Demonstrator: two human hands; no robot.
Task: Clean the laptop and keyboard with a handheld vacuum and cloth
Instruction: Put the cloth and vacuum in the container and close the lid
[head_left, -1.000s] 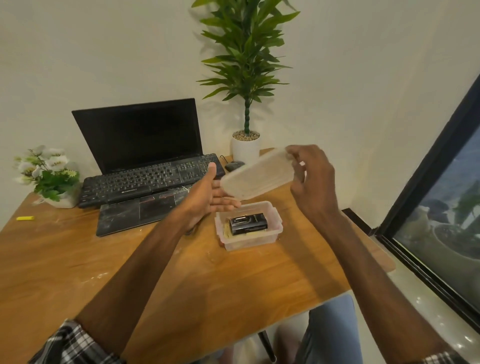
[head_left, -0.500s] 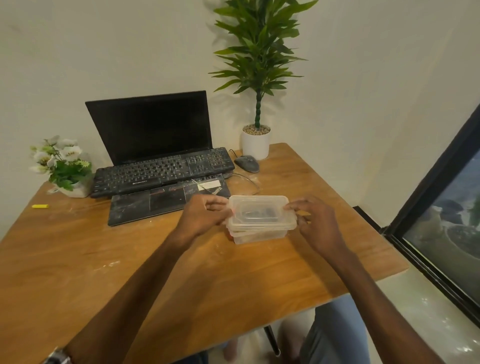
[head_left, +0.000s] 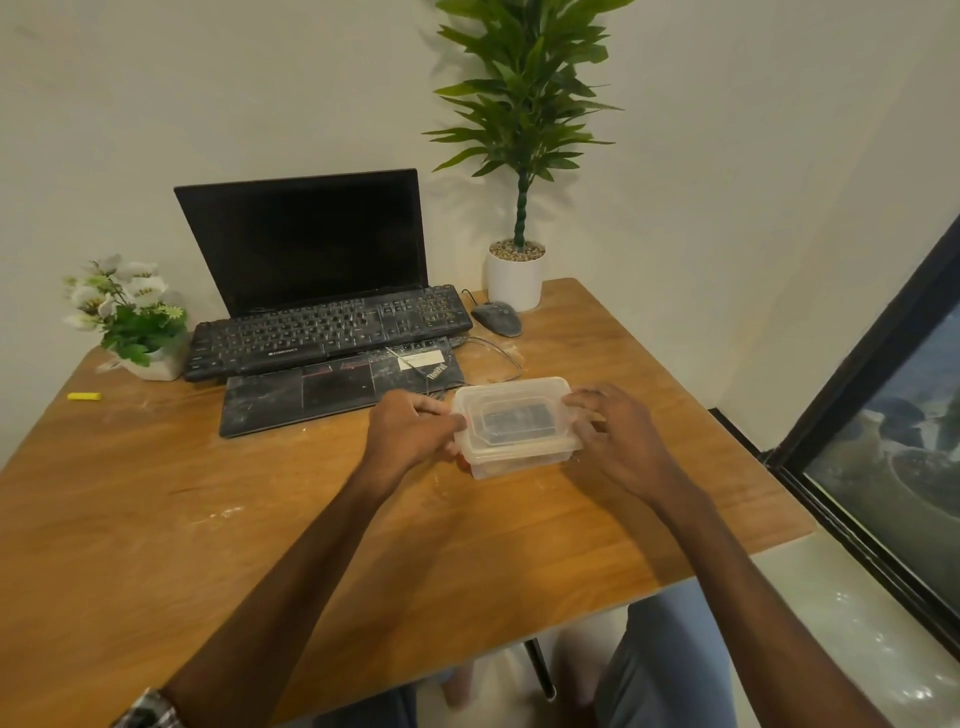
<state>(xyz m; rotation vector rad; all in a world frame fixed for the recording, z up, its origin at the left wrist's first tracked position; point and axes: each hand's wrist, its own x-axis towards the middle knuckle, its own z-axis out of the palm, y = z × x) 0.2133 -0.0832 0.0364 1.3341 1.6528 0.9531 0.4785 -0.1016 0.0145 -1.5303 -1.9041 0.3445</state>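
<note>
The laptop (head_left: 306, 244) stands open at the back of the table (head_left: 208, 519), with the keyboard (head_left: 327, 332) lying across its base. Just in front of its right corner sits a lidded clear plastic box (head_left: 514, 431) with something dark inside. My left hand (head_left: 410, 428) grips its left end and my right hand (head_left: 618, 441) its right end, fingers curled on the rim. A mouse (head_left: 496, 317) lies beside the potted plant (head_left: 514, 275).

looks like a home desk corner, probably: wooden table (head_left: 156, 519), laptop (head_left: 306, 244), potted plant (head_left: 519, 156), window (head_left: 883, 441) beside it
</note>
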